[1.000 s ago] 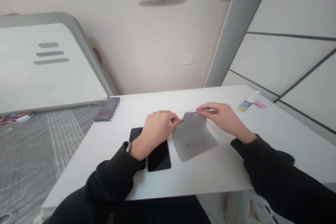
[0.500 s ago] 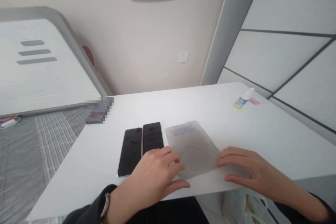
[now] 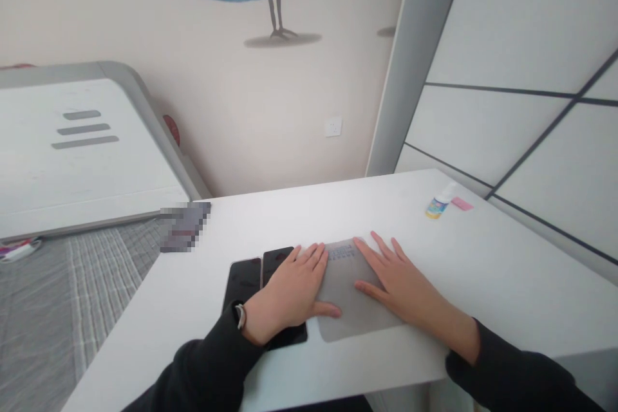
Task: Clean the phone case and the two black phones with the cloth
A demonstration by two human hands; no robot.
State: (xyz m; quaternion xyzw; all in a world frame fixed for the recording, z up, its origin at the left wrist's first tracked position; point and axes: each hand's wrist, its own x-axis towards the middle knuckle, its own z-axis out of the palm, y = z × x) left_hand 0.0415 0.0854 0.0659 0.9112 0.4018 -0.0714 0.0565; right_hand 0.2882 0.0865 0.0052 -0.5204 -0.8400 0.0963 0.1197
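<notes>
A grey translucent plastic bag point(image 3: 347, 315) with blue print near its far edge lies flat on the white table point(image 3: 386, 373). My left hand point(image 3: 297, 286) rests with fingers stretched along the bag's left edge, its thumb on the bag. Flat on the bag's upper right part lies my right hand point(image 3: 398, 277), fingers spread. Two dark-screened phones sit side by side at the left: the left phone point(image 3: 241, 280) is partly covered by my sleeve, and the right phone point(image 3: 275, 261) is partly covered by my left hand.
A small bottle point(image 3: 437, 206) with a white cap and a pink piece point(image 3: 462, 204) lie at the far right of the table. A blurred-out dark item point(image 3: 188, 225) is at the far left corner. Beyond the left edge is a bed with grey bedding point(image 3: 116, 277).
Both hands have moved forward onto the bag, the right one from its right corner to its upper right part. The bag lies flatter. The camera view has tilted up.
</notes>
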